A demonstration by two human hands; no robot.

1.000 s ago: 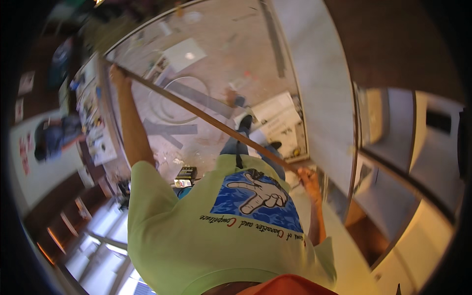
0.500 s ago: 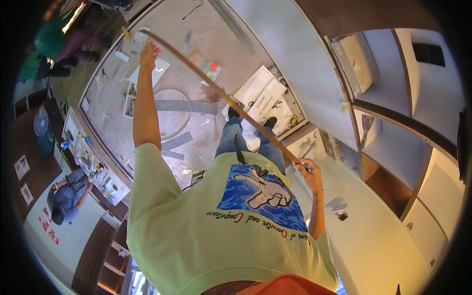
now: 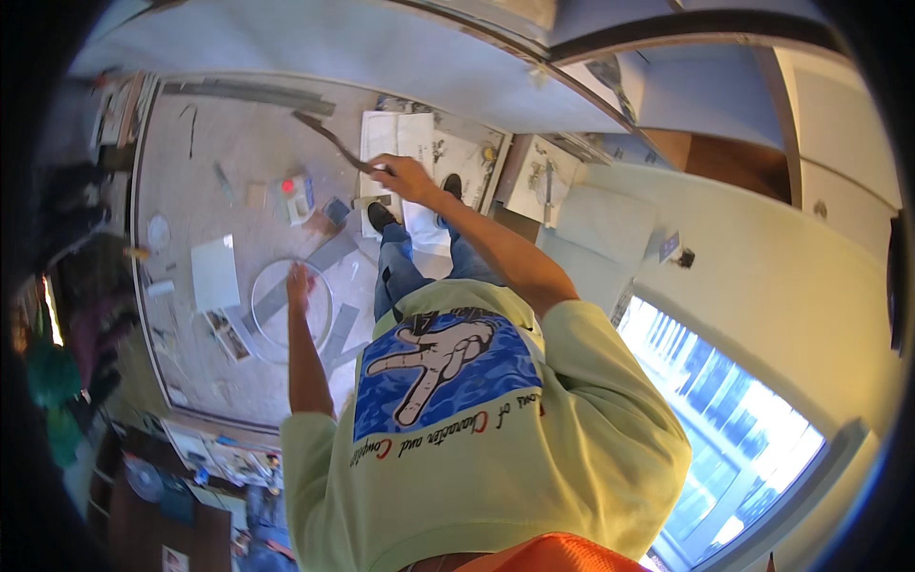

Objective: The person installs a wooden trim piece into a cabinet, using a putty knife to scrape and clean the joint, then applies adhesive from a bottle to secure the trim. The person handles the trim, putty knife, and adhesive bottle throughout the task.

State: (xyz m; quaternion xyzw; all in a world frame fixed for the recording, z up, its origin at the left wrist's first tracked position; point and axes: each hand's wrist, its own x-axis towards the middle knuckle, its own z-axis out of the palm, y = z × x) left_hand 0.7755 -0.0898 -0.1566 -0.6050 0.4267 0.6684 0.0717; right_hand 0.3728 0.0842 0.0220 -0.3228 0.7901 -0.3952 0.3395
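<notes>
Risk: red-capped container [image 3: 300, 203] could be knocked should the brown strip [image 3: 333, 142] swing, its far end appearing unsupported. Left hand [image 3: 300, 284]: arm extended forward, seen against pale ring [image 3: 333, 312]; finger closure too blurred to tell. Right hand [image 3: 404, 178]: arm angled inward, fingers clenched round strip's near end.

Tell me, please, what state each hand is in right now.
Left hand: holding nothing visible; open or closed cannot be told.
Right hand: closed, holding the brown strip.
</notes>
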